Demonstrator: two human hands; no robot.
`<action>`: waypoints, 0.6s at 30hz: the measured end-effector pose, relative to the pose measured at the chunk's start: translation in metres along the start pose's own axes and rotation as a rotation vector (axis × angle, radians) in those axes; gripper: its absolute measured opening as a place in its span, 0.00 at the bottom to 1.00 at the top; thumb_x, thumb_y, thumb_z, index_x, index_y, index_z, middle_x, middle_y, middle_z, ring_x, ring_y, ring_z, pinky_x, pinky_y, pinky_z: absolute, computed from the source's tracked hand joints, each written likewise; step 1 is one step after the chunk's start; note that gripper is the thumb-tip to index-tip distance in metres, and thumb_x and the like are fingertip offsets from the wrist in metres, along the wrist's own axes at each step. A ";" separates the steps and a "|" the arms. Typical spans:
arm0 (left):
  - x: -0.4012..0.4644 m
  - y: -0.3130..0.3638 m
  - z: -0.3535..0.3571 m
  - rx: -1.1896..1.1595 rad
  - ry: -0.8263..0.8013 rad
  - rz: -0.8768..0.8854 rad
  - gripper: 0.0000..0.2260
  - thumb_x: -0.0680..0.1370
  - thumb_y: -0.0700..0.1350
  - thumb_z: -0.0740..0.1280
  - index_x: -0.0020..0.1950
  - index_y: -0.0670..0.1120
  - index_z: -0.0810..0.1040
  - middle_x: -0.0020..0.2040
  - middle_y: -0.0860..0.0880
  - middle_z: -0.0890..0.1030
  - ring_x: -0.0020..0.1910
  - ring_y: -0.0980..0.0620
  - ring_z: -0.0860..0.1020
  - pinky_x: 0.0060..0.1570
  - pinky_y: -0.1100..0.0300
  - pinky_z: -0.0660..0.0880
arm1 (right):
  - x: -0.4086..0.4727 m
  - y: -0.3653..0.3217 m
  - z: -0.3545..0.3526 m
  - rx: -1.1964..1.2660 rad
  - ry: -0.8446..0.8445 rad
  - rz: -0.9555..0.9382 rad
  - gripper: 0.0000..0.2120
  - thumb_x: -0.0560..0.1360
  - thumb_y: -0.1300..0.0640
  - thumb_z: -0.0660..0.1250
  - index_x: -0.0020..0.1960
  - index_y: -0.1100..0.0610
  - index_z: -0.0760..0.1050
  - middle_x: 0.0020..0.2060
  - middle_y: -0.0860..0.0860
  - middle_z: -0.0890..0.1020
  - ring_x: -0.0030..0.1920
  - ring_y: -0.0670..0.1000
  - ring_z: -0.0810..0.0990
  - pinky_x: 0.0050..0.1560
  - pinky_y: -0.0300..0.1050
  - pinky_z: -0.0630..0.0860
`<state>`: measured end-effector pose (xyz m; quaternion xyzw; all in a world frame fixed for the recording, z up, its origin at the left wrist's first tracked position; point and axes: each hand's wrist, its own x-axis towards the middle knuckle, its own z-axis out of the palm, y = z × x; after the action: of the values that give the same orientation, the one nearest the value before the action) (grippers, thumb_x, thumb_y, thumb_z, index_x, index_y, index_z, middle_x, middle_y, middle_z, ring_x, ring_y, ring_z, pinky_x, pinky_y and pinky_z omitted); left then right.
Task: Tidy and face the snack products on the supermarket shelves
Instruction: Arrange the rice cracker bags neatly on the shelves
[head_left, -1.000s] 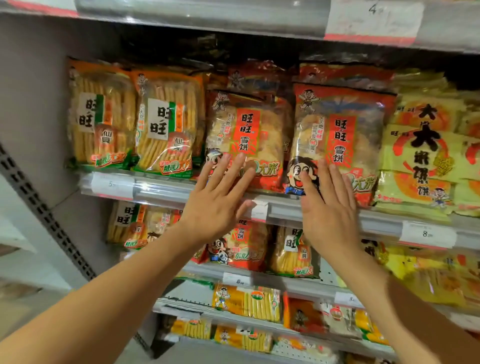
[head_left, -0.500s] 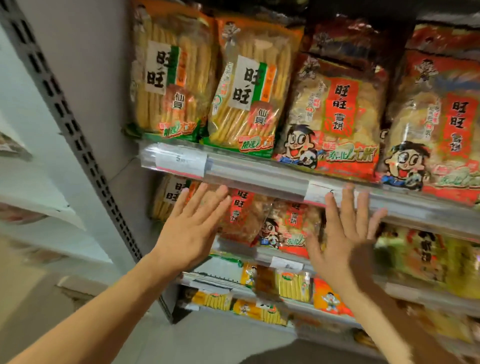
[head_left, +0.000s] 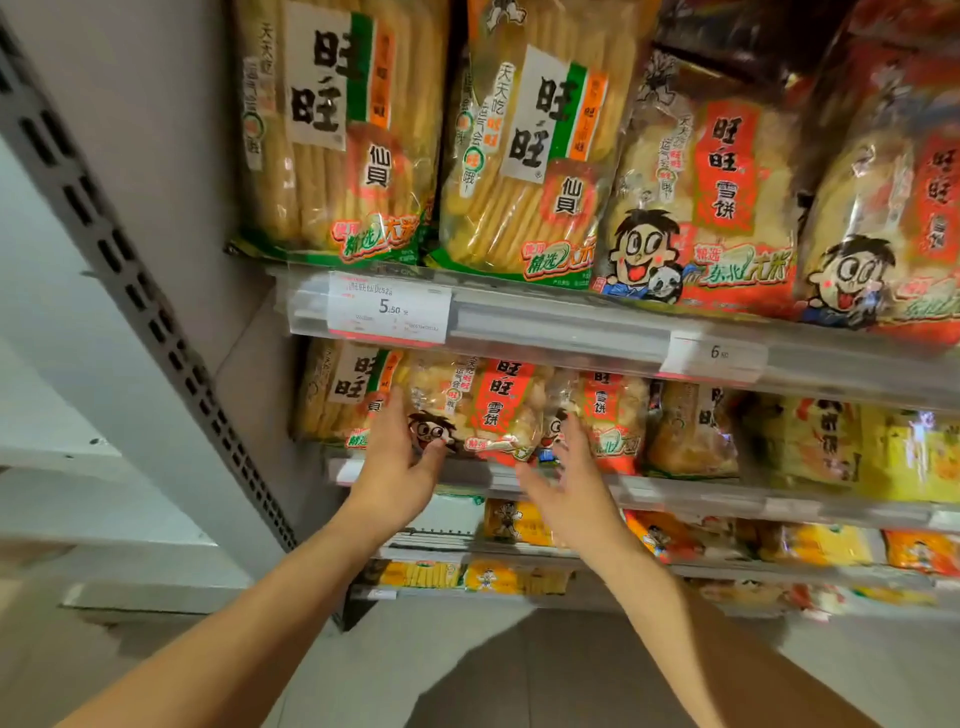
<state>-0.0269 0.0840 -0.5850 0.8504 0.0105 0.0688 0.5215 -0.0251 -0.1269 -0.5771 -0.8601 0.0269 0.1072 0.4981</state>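
Left hand: fingers curled round the lower left corner of a red-labelled clear bag of white rice crackers, thumb pressed on its cartoon face. Right hand: fingers spread and loose, holding nothing, tips just beside the lower edge of the neighbouring red-labelled cracker bag. Both bags stand on the second clear-fronted grey shelf, the gripped one tilted, overlapping the green-labelled bag of yellow cracker sticks on its left.

To do well, I judge: take both lower corners, lift lightly, set the bag upright, label forward, flush with the shelf lip; don't crush the crackers.

Against half a second ago: both hands were flat and open in front of this shelf; now the left has closed on the bag, the right reaches in, and the view sits closer.
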 end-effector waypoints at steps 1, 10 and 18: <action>0.004 0.001 0.000 -0.008 -0.005 -0.021 0.32 0.79 0.45 0.65 0.78 0.48 0.53 0.73 0.48 0.63 0.71 0.55 0.60 0.72 0.57 0.57 | 0.011 -0.006 0.002 0.061 0.020 0.038 0.45 0.75 0.47 0.70 0.79 0.46 0.43 0.76 0.46 0.58 0.75 0.49 0.59 0.74 0.53 0.61; 0.010 0.015 -0.008 -0.053 0.047 -0.005 0.19 0.75 0.48 0.71 0.63 0.47 0.70 0.56 0.48 0.71 0.52 0.52 0.72 0.49 0.69 0.69 | 0.038 -0.030 -0.009 0.137 0.259 -0.013 0.26 0.67 0.32 0.68 0.58 0.46 0.72 0.54 0.47 0.78 0.53 0.45 0.78 0.47 0.41 0.74; -0.031 0.002 0.002 -0.397 -0.215 -0.213 0.18 0.74 0.43 0.74 0.59 0.54 0.71 0.48 0.55 0.83 0.46 0.60 0.82 0.42 0.68 0.77 | -0.023 0.016 -0.007 0.226 0.196 0.134 0.26 0.69 0.35 0.70 0.61 0.47 0.75 0.59 0.46 0.79 0.57 0.45 0.79 0.55 0.46 0.77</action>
<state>-0.0570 0.0787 -0.5871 0.7279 0.0307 -0.0769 0.6806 -0.0485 -0.1425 -0.5825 -0.8011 0.1443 0.0521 0.5786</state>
